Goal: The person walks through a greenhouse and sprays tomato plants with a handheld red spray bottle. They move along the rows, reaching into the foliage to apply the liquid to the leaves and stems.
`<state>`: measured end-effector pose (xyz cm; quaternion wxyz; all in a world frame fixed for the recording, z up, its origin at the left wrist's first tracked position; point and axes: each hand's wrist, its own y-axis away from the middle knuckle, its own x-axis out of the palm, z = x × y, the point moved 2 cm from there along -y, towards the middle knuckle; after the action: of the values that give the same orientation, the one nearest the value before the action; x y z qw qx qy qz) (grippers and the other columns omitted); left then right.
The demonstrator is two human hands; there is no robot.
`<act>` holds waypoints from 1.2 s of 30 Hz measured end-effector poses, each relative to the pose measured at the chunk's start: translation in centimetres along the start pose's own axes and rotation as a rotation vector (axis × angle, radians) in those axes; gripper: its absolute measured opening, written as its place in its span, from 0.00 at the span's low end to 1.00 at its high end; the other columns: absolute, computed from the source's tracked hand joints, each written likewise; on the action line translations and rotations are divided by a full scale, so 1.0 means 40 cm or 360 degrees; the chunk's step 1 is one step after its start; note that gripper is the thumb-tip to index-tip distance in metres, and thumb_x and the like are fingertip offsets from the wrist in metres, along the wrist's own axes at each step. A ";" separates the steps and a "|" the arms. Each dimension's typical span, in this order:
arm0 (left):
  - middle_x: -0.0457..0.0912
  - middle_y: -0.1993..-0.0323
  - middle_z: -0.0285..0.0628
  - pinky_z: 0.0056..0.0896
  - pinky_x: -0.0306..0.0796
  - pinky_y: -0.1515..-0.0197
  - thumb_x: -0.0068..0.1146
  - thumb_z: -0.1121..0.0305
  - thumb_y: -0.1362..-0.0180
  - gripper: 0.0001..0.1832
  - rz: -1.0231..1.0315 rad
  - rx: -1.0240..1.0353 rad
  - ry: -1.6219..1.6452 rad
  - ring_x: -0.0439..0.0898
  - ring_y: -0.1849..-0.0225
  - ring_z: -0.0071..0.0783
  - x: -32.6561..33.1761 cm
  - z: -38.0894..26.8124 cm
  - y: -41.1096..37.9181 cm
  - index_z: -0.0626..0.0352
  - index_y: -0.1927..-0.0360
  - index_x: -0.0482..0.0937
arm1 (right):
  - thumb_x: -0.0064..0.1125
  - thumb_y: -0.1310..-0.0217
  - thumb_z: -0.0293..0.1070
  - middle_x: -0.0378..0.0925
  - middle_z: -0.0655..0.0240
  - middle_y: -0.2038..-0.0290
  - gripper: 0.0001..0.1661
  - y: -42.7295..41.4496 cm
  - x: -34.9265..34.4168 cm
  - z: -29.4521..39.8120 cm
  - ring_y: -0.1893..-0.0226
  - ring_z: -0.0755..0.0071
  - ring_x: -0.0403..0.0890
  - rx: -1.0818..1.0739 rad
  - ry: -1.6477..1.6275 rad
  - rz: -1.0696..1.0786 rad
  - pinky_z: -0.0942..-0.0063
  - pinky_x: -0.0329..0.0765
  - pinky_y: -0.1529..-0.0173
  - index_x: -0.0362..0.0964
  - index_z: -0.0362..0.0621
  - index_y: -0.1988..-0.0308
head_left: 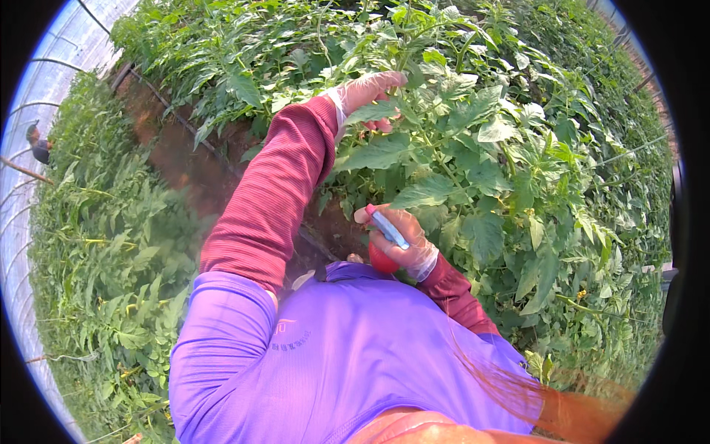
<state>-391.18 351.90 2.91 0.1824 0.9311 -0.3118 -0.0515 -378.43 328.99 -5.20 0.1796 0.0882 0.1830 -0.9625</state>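
My left hand (369, 99), in a thin clear glove, reaches into the upper leaves of a tomato plant (438, 139). Its fingers are bent beside the stem, and leaves partly cover them, so a grip on the plant cannot be made out. Lower down, close to my body, my gloved right hand (407, 236) is closed around a small spray bottle (384, 258). The bottle has a red body, and its light-blue sprayer head (390, 227) with a pink nozzle tips toward the upper left. Tomato leaves hang just above and to the right of this hand.
Dense tomato rows (111, 266) stand on both sides of a bare soil path (188, 161). A thin dark pipe (183, 119) runs along the path. Curved greenhouse ribs (33, 105) and plastic film line the left rim. Another person (39, 145) is far off at left.
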 end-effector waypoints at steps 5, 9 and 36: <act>0.83 0.69 0.48 0.32 0.75 0.81 0.59 0.54 0.38 0.18 0.0034 -0.0010 -0.0370 0.81 0.80 0.32 0.014 -0.011 -0.070 0.58 0.55 0.78 | 0.54 0.44 0.15 0.80 0.61 0.50 0.26 -0.004 -0.008 -0.058 0.54 0.67 0.81 -0.0043 0.0080 -0.0014 0.70 0.77 0.50 0.70 0.37 0.43; 0.81 0.78 0.42 0.28 0.70 0.84 0.60 0.55 0.38 0.16 -0.0274 0.0136 0.0132 0.79 0.82 0.28 0.036 0.017 -0.034 0.60 0.64 0.82 | 0.59 0.48 0.17 0.82 0.61 0.61 0.26 -0.029 0.007 -0.058 0.60 0.60 0.83 -0.0116 -0.0073 -0.0244 0.66 0.79 0.53 0.74 0.39 0.46; 0.84 0.55 0.43 0.25 0.76 0.72 0.49 0.59 0.32 0.35 0.0474 0.0641 0.0710 0.81 0.75 0.26 -0.186 0.142 0.189 0.54 0.25 0.53 | 0.56 0.48 0.15 0.82 0.60 0.54 0.27 -0.167 0.338 0.045 0.59 0.64 0.79 0.0381 0.0421 -0.0488 0.69 0.76 0.52 0.72 0.39 0.46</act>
<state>-402.57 349.03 0.33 0.0640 0.8809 -0.4007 0.2435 -393.57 329.86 -4.60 -0.0060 0.2054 0.1007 -0.9735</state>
